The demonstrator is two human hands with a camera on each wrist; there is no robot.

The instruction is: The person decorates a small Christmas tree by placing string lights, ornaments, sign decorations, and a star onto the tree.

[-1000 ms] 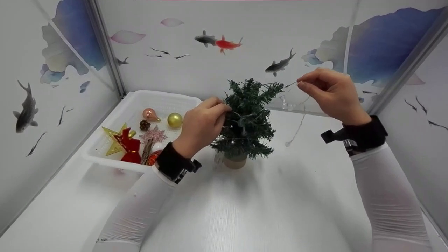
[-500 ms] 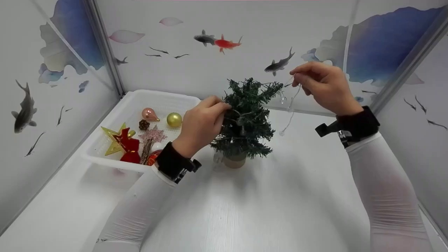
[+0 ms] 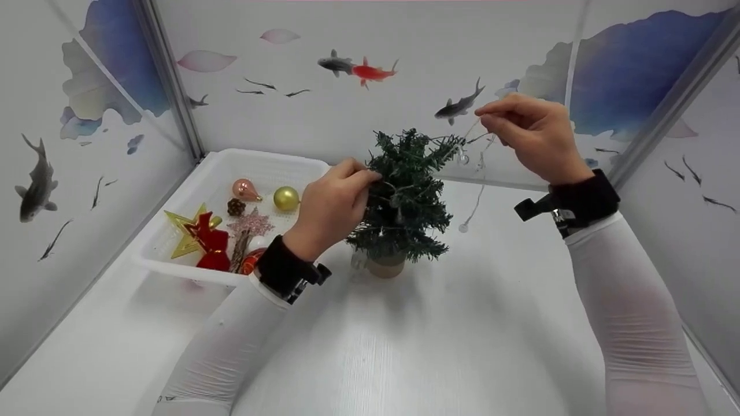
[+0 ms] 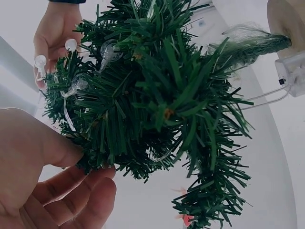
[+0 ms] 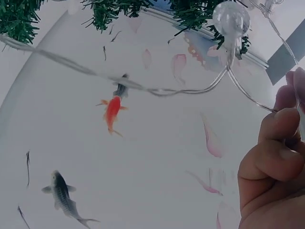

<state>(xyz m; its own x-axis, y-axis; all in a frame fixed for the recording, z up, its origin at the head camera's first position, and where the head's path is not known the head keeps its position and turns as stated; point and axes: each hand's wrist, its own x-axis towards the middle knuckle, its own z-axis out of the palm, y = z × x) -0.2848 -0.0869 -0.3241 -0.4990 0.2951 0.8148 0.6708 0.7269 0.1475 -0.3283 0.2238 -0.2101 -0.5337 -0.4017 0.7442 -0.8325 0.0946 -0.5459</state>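
A small green artificial Christmas tree (image 3: 413, 199) stands upright in a light brown pot (image 3: 386, 267). My left hand (image 3: 335, 202) is at its left side, thumb and fingers pinching a branch tip, as the left wrist view shows. Up to the right of the tree, my right hand (image 3: 537, 136) pinches the clear wire of a string of lights (image 5: 231, 21). That wire runs from the branches to the fingers, and a loose end with a round bulb (image 3: 463, 227) dangles below. More clear bulbs (image 4: 78, 83) sit among the branches.
A white plastic basket (image 3: 147, 263) on the left holds a gold star (image 3: 184, 245), a gold ball (image 3: 286, 198), a pink bauble (image 3: 246, 189), a pine cone (image 3: 236, 207) and a red ornament (image 3: 214, 248). A clear box (image 4: 293, 74) with wires lies beside the pot. Printed panels surround the table.
My right hand has moved left and slightly up, closer to the tree, bringing the wire and its dangling bulbs along. The left hand stays at the branch.
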